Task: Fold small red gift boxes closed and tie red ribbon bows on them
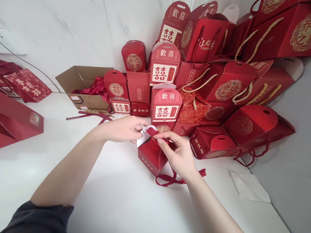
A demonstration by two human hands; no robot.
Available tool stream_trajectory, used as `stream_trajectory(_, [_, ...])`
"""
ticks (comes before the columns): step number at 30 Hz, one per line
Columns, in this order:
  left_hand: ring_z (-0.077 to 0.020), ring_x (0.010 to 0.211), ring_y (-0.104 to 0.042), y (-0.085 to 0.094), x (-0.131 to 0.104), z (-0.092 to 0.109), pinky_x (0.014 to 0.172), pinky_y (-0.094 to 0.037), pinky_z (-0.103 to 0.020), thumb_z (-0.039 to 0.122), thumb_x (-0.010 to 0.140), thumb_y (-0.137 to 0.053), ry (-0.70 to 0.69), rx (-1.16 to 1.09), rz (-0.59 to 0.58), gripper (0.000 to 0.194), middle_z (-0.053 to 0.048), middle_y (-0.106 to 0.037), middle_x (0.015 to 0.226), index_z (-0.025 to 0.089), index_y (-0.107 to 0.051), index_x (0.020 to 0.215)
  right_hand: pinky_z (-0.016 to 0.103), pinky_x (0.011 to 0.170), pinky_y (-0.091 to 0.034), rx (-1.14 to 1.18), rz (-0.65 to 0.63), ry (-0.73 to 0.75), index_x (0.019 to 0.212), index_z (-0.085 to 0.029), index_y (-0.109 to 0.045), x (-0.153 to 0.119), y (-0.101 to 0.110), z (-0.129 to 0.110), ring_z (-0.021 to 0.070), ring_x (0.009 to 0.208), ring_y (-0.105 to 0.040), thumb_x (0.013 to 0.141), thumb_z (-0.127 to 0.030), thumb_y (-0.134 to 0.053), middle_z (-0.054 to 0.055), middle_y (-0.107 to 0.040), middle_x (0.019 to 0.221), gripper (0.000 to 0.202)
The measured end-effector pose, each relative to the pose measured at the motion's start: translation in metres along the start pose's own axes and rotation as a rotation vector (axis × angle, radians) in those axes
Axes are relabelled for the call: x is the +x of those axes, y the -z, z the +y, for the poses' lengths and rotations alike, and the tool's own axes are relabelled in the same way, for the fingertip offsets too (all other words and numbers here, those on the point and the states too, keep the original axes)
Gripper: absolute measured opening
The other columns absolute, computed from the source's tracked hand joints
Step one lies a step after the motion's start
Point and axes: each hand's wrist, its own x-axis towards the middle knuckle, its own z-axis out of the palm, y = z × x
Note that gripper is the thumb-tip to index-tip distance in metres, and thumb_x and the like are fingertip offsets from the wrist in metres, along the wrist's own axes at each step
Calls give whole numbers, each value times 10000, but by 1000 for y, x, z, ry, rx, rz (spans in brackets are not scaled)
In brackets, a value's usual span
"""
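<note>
A small red gift box (150,158) stands on the white table, its rounded top flap raised with the white inside showing. My left hand (124,128) is closed on the edge of that flap from the left. On the other side, my right hand (178,151) pinches the end of a dark red ribbon (151,132) at the slot in the flap. The rest of the ribbon trails over the table below my right wrist in a loose loop. My right hand hides part of the box top.
Stacked red gift boxes (164,106) rise behind my hands and along the right wall. A brown carton (77,80) with red ribbon inside stands at back left, loose ribbon before it. Red bags (4,124) are at far left, a folded white paper (250,186) at right.
</note>
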Motion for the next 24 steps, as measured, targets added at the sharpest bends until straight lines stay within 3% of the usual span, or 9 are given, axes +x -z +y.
stream_trajectory(7, [-160,742,-595,0,-1,0,642,-516,-244,210,727,-534,-2,28,1,319,-10,-623,815,217,-655,1021,356,890,-498,-146,-28,45,960,-231,-716,-1,-6,1,201,926,-695,903,-207,-553,24,-759,991,174])
stream_trajectory(15, [-166,756,-607,1,-1,-1,634,-517,-238,241,728,-561,15,45,10,266,-12,-625,811,211,-655,974,370,929,-484,-99,-57,79,950,-237,-726,0,-3,1,200,941,-678,910,-236,-563,26,-749,974,168])
stream_trajectory(24, [-181,818,-643,3,-4,1,681,-530,-242,330,792,-580,16,85,-3,221,-34,-670,893,198,-675,942,370,885,-481,-272,-27,18,918,-232,-717,1,-8,4,202,884,-687,881,-170,-554,18,-761,945,178])
